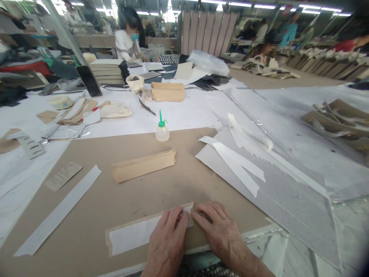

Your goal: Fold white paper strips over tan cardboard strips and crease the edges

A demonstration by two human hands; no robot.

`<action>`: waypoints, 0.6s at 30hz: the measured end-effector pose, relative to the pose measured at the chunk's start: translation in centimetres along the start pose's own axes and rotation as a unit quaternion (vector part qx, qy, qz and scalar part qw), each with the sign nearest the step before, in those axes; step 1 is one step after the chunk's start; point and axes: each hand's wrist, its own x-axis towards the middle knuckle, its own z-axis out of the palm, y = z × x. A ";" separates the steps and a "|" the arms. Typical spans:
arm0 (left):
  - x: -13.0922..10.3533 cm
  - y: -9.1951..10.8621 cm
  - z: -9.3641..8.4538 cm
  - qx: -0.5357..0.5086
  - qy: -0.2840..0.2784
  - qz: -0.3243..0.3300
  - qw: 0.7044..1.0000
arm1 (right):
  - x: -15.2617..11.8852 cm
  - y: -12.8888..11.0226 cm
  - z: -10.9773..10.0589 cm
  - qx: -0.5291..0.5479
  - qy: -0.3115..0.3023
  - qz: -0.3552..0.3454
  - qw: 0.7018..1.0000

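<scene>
A white strip lies on a slightly larger tan piece at the front of the brown board. My left hand rests on the strip's right part, fingers bent and pressed down. At the right end, my right hand touches the tan piece's edge with thumb and fingertips; whether it pinches the edge is too small to tell. Behind them lies a stack of tan strips. A single white strip is on the left, beside a paper label.
A bottle with a green nozzle stands at the board's back edge. White strips lie on a grey sheet to the right. A phone leans at the back left. A masked person sits across the table.
</scene>
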 end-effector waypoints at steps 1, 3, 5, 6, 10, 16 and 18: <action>0.1 0.0 0.0 0.004 0.005 0.002 1.000 | 0.0 0.0 0.0 -0.004 -0.001 -0.002 1.000; 0.3 0.1 0.1 0.016 0.014 0.007 1.000 | 0.2 0.0 -0.2 0.005 0.001 0.001 1.000; 0.3 0.2 0.2 0.030 0.007 0.003 1.000 | 0.3 0.0 -0.4 0.042 0.003 0.022 0.999; 0.2 0.3 0.3 0.036 -0.001 -0.002 0.999 | 0.4 0.1 -0.5 0.065 0.006 0.037 0.997; 0.1 0.5 0.5 0.041 -0.028 -0.017 0.999 | 0.5 0.3 -0.4 0.113 0.032 0.081 0.990; 0.2 0.5 0.5 0.038 -0.028 -0.021 0.999 | 0.9 0.5 0.2 0.107 0.039 0.076 0.991; 0.2 0.5 0.5 0.037 -0.029 -0.021 0.999 | 1.1 0.5 0.1 0.100 0.031 0.071 0.992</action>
